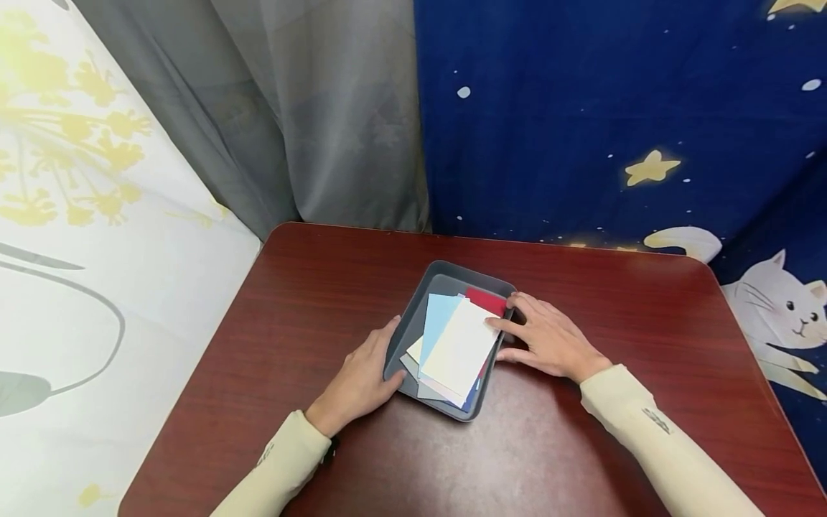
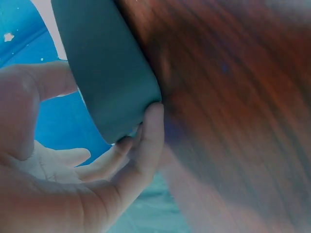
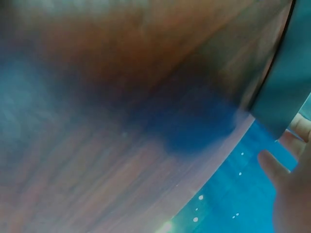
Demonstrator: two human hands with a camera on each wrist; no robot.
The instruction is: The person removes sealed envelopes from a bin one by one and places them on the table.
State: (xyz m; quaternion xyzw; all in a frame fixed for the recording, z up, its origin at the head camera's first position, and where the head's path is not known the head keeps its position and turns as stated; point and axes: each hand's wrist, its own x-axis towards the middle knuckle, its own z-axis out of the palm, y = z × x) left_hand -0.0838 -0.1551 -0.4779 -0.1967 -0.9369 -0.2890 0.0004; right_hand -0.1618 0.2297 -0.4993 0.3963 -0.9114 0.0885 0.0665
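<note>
A grey rectangular tray (image 1: pixel 408 316) sits at a slant on the table, with several paper cards in it. On top is a white card (image 1: pixel 461 345), over a light blue card (image 1: pixel 441 316); a red card (image 1: pixel 486 300) shows at the far right corner. My left hand (image 1: pixel 362 373) holds the tray's left side, its thumb at the near rim; in the left wrist view its fingers bend round the grey tray's corner (image 2: pixel 131 97). My right hand (image 1: pixel 545 334) is at the right rim, index finger reaching over the white card, thumb outside the wall, fingers spread.
The reddish-brown table (image 1: pixel 310 301) extends around the tray, with rounded far corners. Behind it hang a grey curtain (image 1: pixel 349 115) and a blue curtain (image 1: pixel 549 129) with stars and a white cat. A white cloth with yellow flowers (image 1: pixel 129 287) covers the left side.
</note>
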